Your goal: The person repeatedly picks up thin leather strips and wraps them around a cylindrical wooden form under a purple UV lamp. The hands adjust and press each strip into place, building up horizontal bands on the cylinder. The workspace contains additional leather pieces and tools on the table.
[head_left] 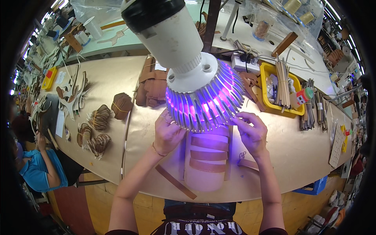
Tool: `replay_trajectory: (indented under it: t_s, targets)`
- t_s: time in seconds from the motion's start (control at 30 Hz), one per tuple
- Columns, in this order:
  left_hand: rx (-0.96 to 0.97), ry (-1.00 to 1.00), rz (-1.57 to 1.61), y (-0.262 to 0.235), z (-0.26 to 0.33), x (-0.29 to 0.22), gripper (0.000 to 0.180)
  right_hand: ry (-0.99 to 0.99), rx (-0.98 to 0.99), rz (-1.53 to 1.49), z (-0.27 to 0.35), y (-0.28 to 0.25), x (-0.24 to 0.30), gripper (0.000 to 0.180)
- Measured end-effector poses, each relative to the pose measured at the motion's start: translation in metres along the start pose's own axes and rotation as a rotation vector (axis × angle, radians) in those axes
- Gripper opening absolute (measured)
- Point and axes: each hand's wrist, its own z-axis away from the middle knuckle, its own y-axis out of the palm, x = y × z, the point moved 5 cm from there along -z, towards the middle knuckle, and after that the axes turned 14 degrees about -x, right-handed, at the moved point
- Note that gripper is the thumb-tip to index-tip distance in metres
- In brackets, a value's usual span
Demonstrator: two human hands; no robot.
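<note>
Leather straps (208, 153) between both hands' grip

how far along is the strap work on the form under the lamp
Done: three brown straps already lie across the pale form. In hand: both hands, left and right, are at the form's top end, partly hidden by the lamp. Left: a loose strip lies beside the form, and bundles of cut pieces wait on the table.

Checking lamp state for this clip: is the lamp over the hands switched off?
No, the lamp glows purple between its fins, and the light falls on the strips between the left hand and right hand.
</note>
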Motion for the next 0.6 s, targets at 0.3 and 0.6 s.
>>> replay_trajectory:
  t_s: [0.3, 0.6]
  targets:
    - [-0.040, -0.201, 0.011, 0.006, -0.017, -0.004, 0.026, 0.359, -0.062, -0.285, -0.030, -0.008, -0.011, 0.035]
    - [0.080, -0.336, -0.097, -0.027, -0.018, -0.023, 0.021, 0.452, -0.158, -0.138, -0.094, 0.011, -0.081, 0.027]
